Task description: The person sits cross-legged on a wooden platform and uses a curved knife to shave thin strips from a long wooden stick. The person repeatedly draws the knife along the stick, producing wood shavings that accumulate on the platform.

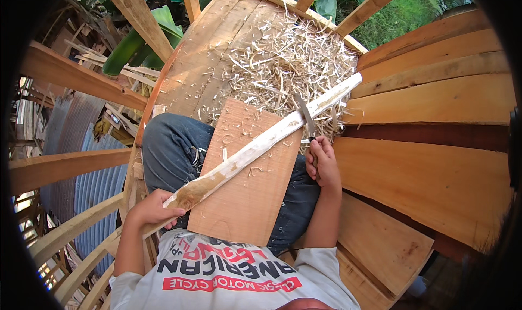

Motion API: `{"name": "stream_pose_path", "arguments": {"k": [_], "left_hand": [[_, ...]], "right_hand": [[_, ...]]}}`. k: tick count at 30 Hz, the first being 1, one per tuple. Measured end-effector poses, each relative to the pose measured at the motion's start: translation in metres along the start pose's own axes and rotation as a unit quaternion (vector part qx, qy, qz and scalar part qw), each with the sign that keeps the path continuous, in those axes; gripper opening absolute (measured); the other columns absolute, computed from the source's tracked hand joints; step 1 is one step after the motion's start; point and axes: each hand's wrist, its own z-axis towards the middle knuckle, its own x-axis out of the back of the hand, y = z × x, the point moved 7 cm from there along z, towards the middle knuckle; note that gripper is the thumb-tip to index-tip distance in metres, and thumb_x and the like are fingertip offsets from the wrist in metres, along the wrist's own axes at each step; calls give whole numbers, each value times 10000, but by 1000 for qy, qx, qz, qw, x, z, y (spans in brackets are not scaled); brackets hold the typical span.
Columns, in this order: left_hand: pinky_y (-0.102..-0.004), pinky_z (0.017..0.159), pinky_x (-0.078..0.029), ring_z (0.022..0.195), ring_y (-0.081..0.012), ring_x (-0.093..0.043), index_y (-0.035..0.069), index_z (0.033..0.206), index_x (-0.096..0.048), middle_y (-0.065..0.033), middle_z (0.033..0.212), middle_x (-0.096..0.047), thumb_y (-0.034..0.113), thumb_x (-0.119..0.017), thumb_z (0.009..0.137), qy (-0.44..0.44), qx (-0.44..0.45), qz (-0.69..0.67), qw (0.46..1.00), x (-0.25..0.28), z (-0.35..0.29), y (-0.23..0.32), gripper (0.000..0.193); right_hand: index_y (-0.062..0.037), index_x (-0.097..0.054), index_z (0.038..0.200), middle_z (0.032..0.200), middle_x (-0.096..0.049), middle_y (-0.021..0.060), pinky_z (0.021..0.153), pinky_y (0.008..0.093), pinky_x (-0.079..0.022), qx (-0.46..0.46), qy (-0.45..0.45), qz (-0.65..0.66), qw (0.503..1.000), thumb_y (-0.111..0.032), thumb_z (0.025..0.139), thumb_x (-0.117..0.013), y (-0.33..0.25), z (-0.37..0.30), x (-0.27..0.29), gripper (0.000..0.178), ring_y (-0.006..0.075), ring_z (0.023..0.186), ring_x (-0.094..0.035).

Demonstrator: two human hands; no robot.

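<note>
A long, pale wooden pole (260, 145), mostly stripped of bark with brown patches left, slants from lower left to upper right across my lap. My left hand (157, 208) is closed around its near end. In my right hand (324, 160) is a knife (308, 117) with a dark handle; its curved blade lies against the far part of the pole. Beneath the pole, a flat wooden board (247, 196) rests over my thighs, with a few thin shavings on it.
A heap of curled wood shavings (288, 60) covers the plank floor (204, 44) ahead. Wooden slats (429, 101) form a wall on the right. Spaced railing bars (81, 76) stand on the left, with corrugated metal sheets (98, 185) and scrap wood below. Green leaves (142, 46) show beyond.
</note>
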Motion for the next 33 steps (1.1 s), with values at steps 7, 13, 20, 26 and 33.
{"name": "stream_pose_path", "arguments": {"k": [7, 13, 20, 26, 33], "left_hand": [[-276, 465, -509, 516, -143, -626, -21, 866, -623, -82, 633, -645, 134, -711, 845, -11, -14, -12, 1000, 0, 4, -4, 180], [-264, 486, -509, 530, -122, -624, -23, 884, -644, -73, 649, -654, 174, -718, 849, -12, -4, -9, 1000, 1, 4, -5, 214], [-264, 482, -509, 527, -122, -624, -22, 887, -643, -74, 648, -654, 169, -715, 851, -20, -10, -12, 1000, 2, 6, -5, 207], [-264, 474, -507, 522, -124, -622, -24, 897, -637, -75, 643, -650, 158, -708, 856, -19, -17, -27, 999, 0, 6, -8, 200], [-270, 462, -504, 513, -126, -615, -27, 884, -631, -76, 634, -638, 157, -709, 855, -23, -26, -21, 999, 0, 6, -8, 202]], "right_hand": [[-120, -427, 1027, 633, -496, 36, 277, 225, -256, -15, -17, -15, 1000, -202, 971, -540, 1, 0, 2, 150, 88, 338, -373], [-117, -425, 973, 617, -460, 31, 275, 211, -249, -11, -17, -12, 1000, -205, 974, -524, -1, 0, -2, 133, 81, 332, -347], [-107, -426, 967, 613, -474, 23, 282, 210, -276, 81, 126, -62, 987, -209, 974, -532, -6, 4, 13, 148, 70, 344, -379], [-108, -423, 958, 634, -473, 25, 285, 210, -281, -13, -98, -135, 986, -201, 981, -508, 3, -6, -19, 128, 68, 353, -357], [-112, -429, 965, 585, -450, 0, 284, 213, -275, -19, -52, -140, 989, -183, 954, -560, 1, -3, -13, 150, 71, 342, -363]]}}
